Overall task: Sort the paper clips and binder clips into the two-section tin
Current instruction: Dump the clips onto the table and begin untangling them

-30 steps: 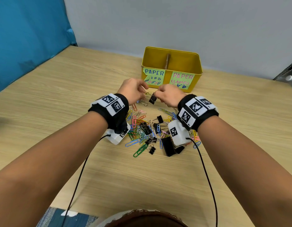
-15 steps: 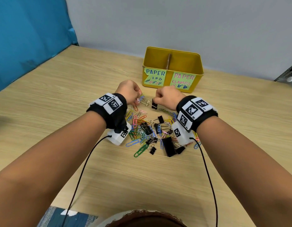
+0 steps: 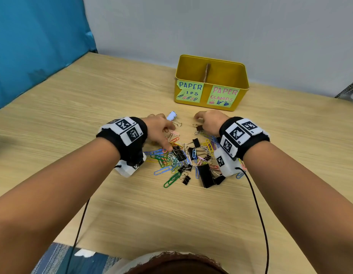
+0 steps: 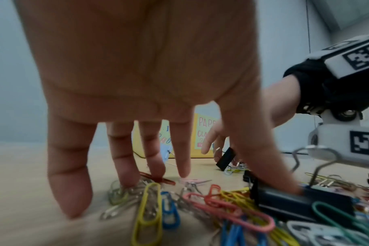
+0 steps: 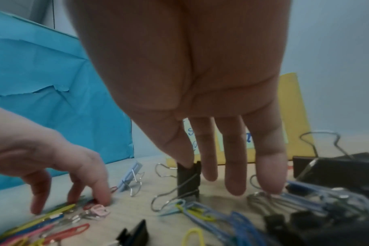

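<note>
The yellow two-section tin [image 3: 208,104] stands at the far side of the table, labelled for paper clips on the left and clamps on the right. A mixed pile of coloured paper clips [image 3: 167,170] and black binder clips [image 3: 205,175] lies between my wrists. My left hand [image 3: 161,135] hovers over the pile's left side with straight fingers [image 4: 124,168] touching paper clips and the thumb on a black binder clip [image 4: 284,199]. My right hand [image 3: 209,123] hangs with straight fingers [image 5: 270,174], its thumb tip touching a small black binder clip [image 5: 187,179] that stands on the table.
A light-blue binder clip [image 3: 171,116] lies alone on the table just beyond my left hand. A blue curtain [image 3: 37,46] hangs at the far left and a grey wall runs behind the tin. Cables trail from both wrist cameras toward the near table edge.
Both hands came down from a shared grip and moved apart. The left let go of the light-blue binder clip and dropped onto the pile. The right hand's fingers straightened over the small black clip.
</note>
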The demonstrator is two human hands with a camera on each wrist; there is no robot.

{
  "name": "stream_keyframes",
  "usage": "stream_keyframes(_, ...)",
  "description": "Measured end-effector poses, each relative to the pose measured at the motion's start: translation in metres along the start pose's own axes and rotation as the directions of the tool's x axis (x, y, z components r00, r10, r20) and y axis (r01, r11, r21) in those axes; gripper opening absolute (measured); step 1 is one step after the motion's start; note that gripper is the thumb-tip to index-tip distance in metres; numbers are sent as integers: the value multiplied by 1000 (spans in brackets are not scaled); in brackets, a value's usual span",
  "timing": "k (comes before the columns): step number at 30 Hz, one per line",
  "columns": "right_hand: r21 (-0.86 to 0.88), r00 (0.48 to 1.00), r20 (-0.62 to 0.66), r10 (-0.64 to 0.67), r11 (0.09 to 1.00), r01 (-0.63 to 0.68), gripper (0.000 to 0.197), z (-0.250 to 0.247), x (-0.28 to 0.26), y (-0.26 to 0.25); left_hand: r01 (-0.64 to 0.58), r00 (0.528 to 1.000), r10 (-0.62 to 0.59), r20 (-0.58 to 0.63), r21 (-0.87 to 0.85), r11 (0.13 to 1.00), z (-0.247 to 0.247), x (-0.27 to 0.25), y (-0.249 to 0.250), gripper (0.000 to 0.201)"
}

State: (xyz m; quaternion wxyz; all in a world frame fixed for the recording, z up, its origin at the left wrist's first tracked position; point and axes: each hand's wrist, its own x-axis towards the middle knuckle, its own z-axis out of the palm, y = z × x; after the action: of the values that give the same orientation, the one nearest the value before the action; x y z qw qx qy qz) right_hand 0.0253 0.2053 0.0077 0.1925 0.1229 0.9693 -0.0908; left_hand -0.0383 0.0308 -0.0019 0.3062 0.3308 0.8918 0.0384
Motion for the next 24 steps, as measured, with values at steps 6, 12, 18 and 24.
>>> stream_keyframes(6,89,970,-205,-130,985,151,38,-3,-12,-21,11,999,-21,50,198,980,9,-14,7,99)
stream_keyframes(12,18,968,52,-247,969,246,34,9,-2,-59,20,999,-16,-39,84,996,12,-14,6,53)
stream_keyframes(18,-156,953,102,-286,941,299,65,23,4,-73,53,996,-57,-73,-53,997,13,-12,-3,32)
stream_keyframes(24,-51,954,135,-267,960,275,31,13,1,-68,99,991,-122,-50,-325,940,12,-4,-19,22)
